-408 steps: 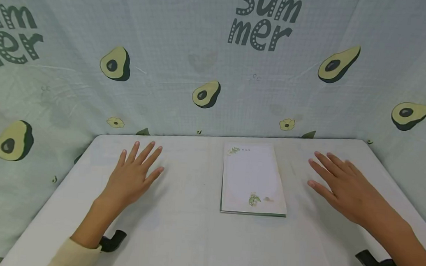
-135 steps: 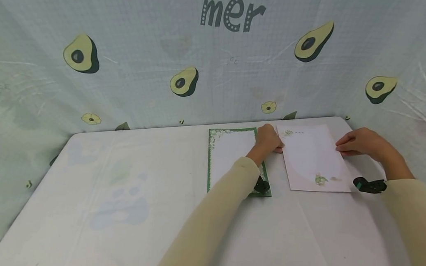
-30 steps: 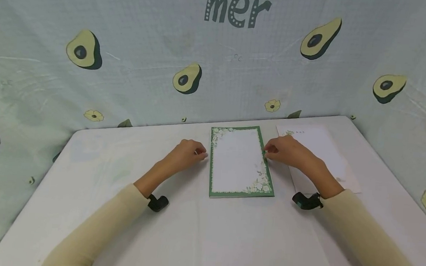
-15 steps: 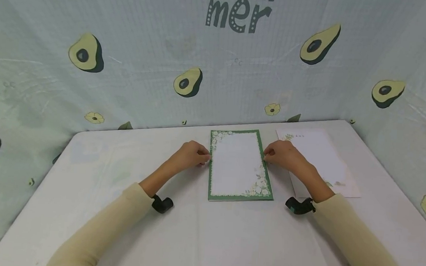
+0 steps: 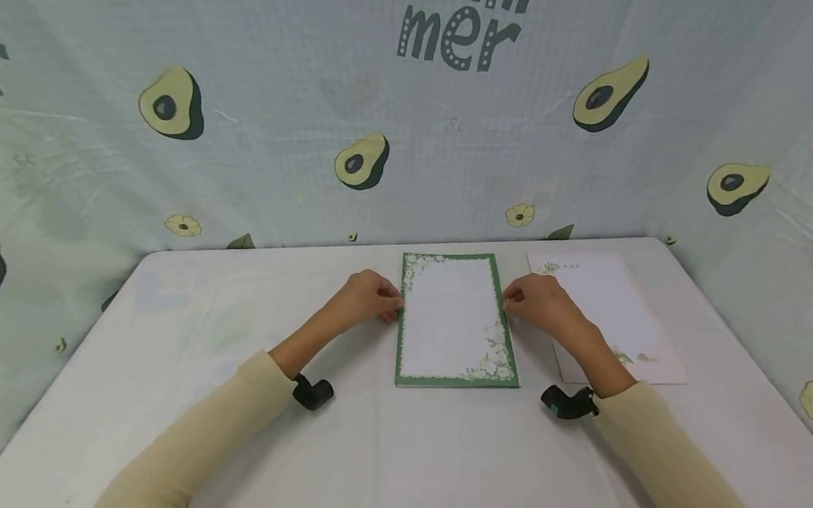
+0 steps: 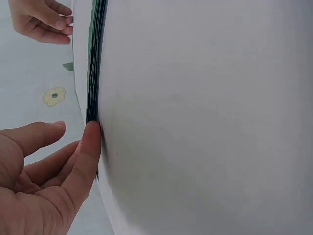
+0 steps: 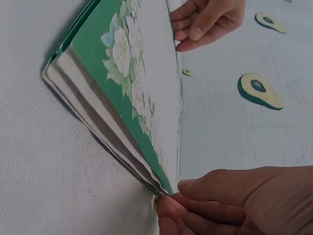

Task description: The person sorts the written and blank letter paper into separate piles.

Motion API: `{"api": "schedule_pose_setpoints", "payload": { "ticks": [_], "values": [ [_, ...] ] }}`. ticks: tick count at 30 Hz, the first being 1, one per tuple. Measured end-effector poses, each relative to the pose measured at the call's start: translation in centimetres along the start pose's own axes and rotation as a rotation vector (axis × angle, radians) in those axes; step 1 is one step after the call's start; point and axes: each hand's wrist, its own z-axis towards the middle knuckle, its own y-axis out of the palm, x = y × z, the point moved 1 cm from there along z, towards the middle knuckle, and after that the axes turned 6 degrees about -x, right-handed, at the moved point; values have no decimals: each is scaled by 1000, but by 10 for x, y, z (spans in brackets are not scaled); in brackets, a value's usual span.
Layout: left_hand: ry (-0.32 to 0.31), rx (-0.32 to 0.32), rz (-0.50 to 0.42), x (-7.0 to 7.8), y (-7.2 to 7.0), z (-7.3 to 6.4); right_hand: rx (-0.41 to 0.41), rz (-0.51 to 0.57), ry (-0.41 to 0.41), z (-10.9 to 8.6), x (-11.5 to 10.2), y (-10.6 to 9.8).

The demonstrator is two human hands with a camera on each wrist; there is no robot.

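A stack of green-bordered, flower-printed paper lies near the table's back edge, its layers showing along the sides. My left hand is at its left edge in the head view. In the left wrist view, the index finger presses against the stack's side while the thumb stands apart above it. On the right edge, my right hand pinches the stack. Its thumb sits at the top in the right wrist view, with the fingers curled below. Near one corner the layers are slightly fanned.
Beyond the right hand, a pale pink sheet with small leaf prints lies flat, partly hidden by that hand and forearm. The white-covered table backs onto an avocado-patterned cloth. Both wrists carry black camera mounts.
The pale pink sheet, earlier on top of the stack, was laid to the right with both hands. Since then my hands moved to the green-bordered stack's sides; the left came in against its edge.
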Motion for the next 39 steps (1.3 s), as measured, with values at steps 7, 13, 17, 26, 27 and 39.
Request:
{"api": "schedule_pose_setpoints", "payload": {
  "ticks": [7, 13, 17, 26, 27, 39],
  "values": [
    [-22, 1, -129, -4, 2, 2, -10, 24, 12, 1, 2, 3],
    [-32, 10, -217, -6, 1, 4, -7, 35, 16, 2, 1, 4],
    [-32, 25, -217, -5, 0, 3, -7, 47, 21, 2, 2, 4],
    [11, 88, -222, -4, -1, 2, 20, 116, 21, 2, 2, 5],
    [13, 97, -223, -4, -1, 2, 28, 124, 19, 1, 2, 5],
    [-1, 146, -210, 2, 3, 7, 77, 222, 58, 5, -2, 5]
  ]
}}
